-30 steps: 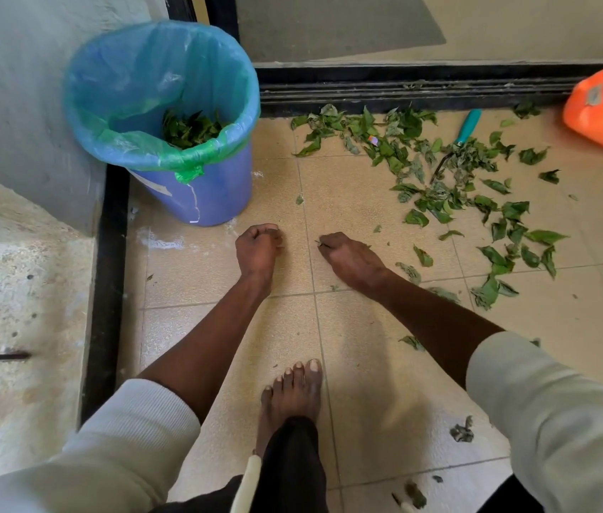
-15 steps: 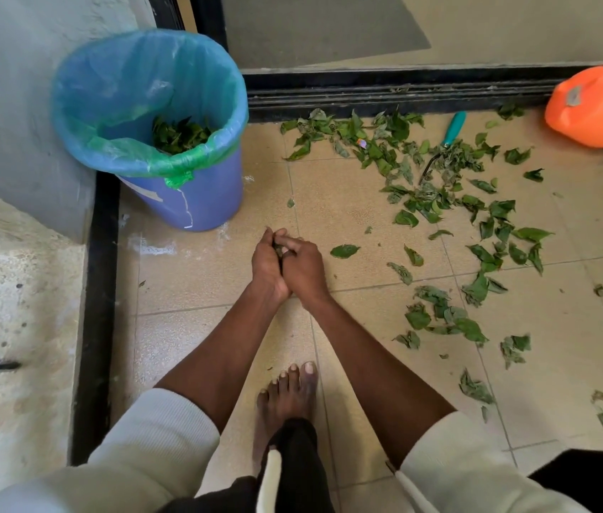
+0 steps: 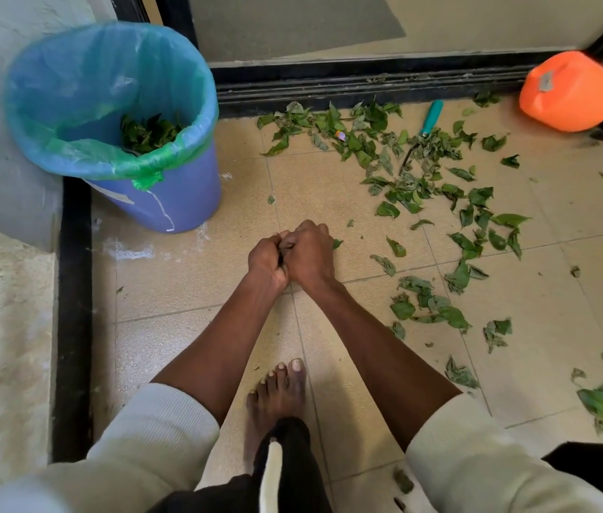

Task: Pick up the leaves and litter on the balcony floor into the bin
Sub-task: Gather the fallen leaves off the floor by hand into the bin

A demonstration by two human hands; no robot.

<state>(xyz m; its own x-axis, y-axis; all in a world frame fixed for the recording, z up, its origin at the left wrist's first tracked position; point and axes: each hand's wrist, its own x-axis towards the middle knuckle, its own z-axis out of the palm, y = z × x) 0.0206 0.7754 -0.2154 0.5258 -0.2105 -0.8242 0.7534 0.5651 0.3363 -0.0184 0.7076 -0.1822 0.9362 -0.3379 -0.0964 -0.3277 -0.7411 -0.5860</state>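
- The person's left hand (image 3: 266,261) and right hand (image 3: 309,253) are pressed together low over the tiled floor (image 3: 189,283), knuckles touching, just near and to the right of the bin (image 3: 167,194).
- Both sets of fingers are curled inward. A dark sliver shows in the seam between the hands and a leaf tip pokes out at the right hand's right edge, so they appear to be clamped on a small gathered bunch; how much is inside cannot be told.
- The leaves (image 3: 414,179) still on the floor lie scattered to the right and far right of the hands, thickest along the far door track (image 3: 366,87) and thinning toward the near right corner.
- Some leaves already sit in the bin, at the bottom of its blue-green liner (image 3: 70,116).
- Handling judgement: the leaves look very light, thin and limp, some crumpled. They would weigh almost nothing and could slip out of a loose grasp or drift, so a cupped, two-handed scoop with closed fingers suits them better than pinching one by one.
- The best place to take hold is probably under and around a heap, sweeping singles together first; flat leaves on smooth tile may need a fingernail under the edge.
- A teal-handled tool (image 3: 431,116) lies half buried in the far pile; its working end is hidden, so care is advised when grabbing there.
- An orange container (image 3: 570,90) stands at the far right, and a bare foot (image 3: 278,398) rests near the hands.
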